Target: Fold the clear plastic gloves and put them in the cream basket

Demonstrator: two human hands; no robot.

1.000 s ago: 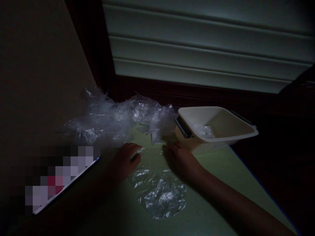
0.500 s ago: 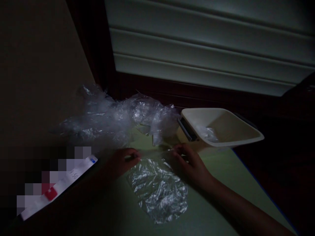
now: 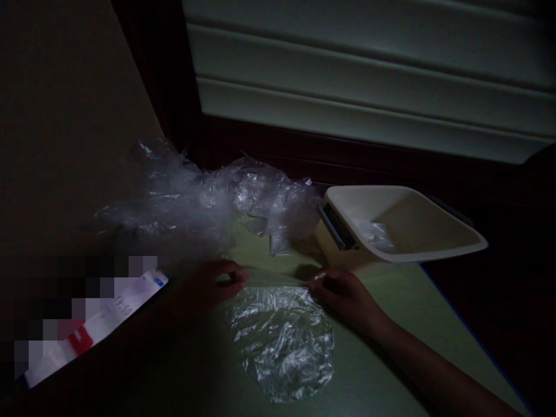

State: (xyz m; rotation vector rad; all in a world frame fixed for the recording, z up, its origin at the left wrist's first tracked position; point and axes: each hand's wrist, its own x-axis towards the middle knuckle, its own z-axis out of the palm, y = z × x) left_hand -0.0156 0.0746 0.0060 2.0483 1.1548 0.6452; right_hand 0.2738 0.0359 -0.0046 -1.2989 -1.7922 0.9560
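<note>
A clear, crinkled plastic bag [image 3: 284,341] lies flat on the green tabletop [image 3: 369,370], its upper edge stretched between my hands. My left hand [image 3: 223,281] pinches the left corner of that edge, thumb and forefinger closed. At the right corner, my right hand [image 3: 341,292] grips the edge between thumb and fingers. Beyond them spreads a loose heap of crumpled clear plastic bags [image 3: 247,194]. To the right of the heap stands a cream bin [image 3: 343,255] with dark handles; a piece of clear plastic [image 3: 377,234] lies inside it.
A lit phone screen [image 3: 125,304], partly blurred out, is at the lower left beside my left forearm. Behind the table are a dark wooden frame [image 3: 260,139] and pale slatted panels [image 3: 347,75]. The table's right edge [image 3: 469,333] has a blue trim. The scene is dim.
My right hand has moved slightly right and down, and the bag's upper edge is now pulled straighter. The view has shifted a little; my left hand keeps its pinch.
</note>
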